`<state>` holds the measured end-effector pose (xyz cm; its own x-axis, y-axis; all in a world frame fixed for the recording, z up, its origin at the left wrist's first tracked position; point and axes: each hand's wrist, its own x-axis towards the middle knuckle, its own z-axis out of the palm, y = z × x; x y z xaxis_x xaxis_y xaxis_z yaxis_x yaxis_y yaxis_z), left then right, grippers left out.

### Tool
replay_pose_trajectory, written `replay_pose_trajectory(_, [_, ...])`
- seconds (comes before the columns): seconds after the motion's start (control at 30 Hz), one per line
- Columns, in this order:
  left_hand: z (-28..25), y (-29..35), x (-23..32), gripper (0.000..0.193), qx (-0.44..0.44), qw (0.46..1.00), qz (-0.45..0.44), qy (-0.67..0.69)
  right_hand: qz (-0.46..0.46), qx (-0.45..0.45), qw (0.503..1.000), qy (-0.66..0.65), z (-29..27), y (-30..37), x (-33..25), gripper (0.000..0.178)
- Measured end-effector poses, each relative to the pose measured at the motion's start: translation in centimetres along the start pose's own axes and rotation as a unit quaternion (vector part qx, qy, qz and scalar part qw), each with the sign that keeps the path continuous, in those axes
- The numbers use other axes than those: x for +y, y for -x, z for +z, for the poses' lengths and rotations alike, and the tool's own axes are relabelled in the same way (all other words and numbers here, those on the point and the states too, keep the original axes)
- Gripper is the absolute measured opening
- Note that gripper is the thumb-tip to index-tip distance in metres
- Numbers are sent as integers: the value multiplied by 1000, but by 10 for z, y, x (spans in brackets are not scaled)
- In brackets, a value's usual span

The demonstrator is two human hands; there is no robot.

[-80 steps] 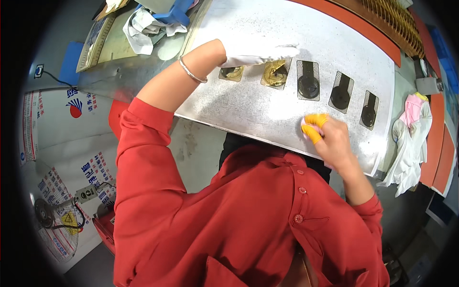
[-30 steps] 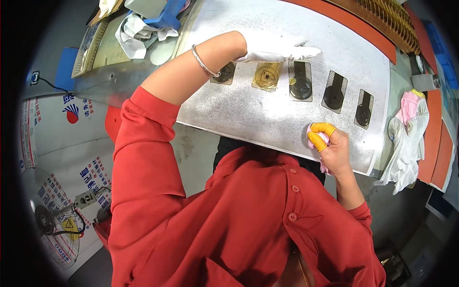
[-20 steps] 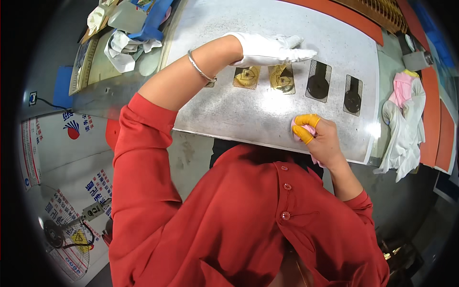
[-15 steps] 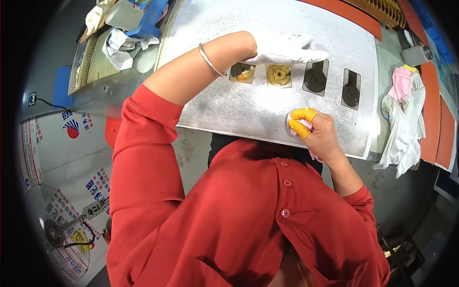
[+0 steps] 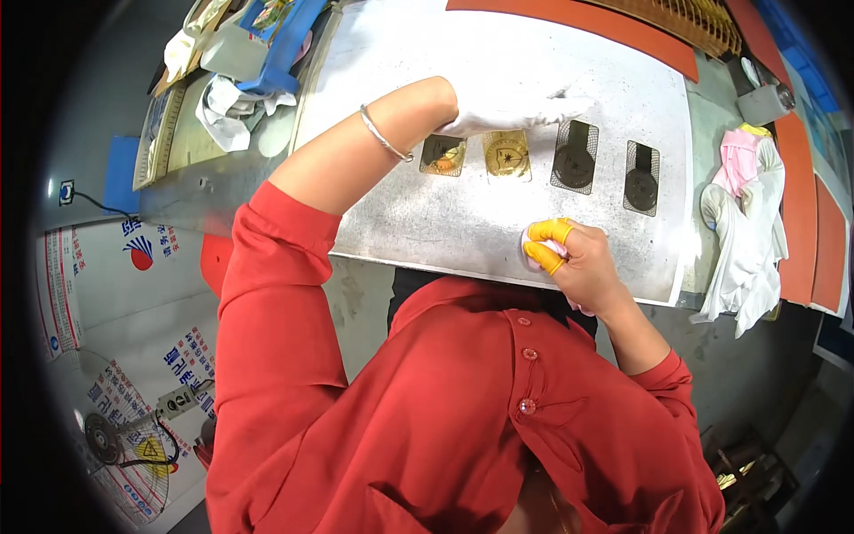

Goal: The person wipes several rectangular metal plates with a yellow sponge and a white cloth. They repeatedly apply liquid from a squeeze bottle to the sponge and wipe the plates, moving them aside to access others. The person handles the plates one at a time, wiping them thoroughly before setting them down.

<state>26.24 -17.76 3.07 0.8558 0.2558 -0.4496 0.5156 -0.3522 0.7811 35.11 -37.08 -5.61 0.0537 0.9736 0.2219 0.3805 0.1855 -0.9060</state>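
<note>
My left hand (image 5: pixel 520 114) wears a white glove and reaches across the white work surface (image 5: pixel 427 218). Its fingers stretch to the right, just beyond a row of small flat pieces, and nothing shows in them. Two pieces are gold-coloured: one dark-and-gold piece (image 5: pixel 443 156) by the wrist and one gold piece (image 5: pixel 507 157) with a round design. Further right lie a dark piece (image 5: pixel 574 158) and another dark piece (image 5: pixel 641 181), each with a round body, a neck and a mesh-like surround. Nearer me, my right hand (image 5: pixel 574 254), with yellow finger cots, is closed around a pink cloth (image 5: pixel 532 247).
White gloves (image 5: pixel 743 236) and a pink cloth (image 5: pixel 738 160) lie at the right edge, near a small bottle (image 5: pixel 767 103). Orange strips (image 5: pixel 578 36) border the far side. At the far left are a blue holder (image 5: pixel 289 44) and crumpled white cloth (image 5: pixel 227 111). A fan (image 5: pixel 107 436) stands below left.
The whole view has shifted slightly, so the table and pieces appear a little lower and further left. Both hands keep nearly the same places relative to the pieces.
</note>
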Motion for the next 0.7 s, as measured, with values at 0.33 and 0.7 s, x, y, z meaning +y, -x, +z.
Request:
replay_pose_trajectory(0.33, [-4,-18,-16,92,-30,1000,-5,7,29,-10,999,-37,0,2,3,8])
replay_pose_trajectory(0.7, [22,-49,36,79,-23,997,-20,-74,0,20,1000,16,-15,21,8,8])
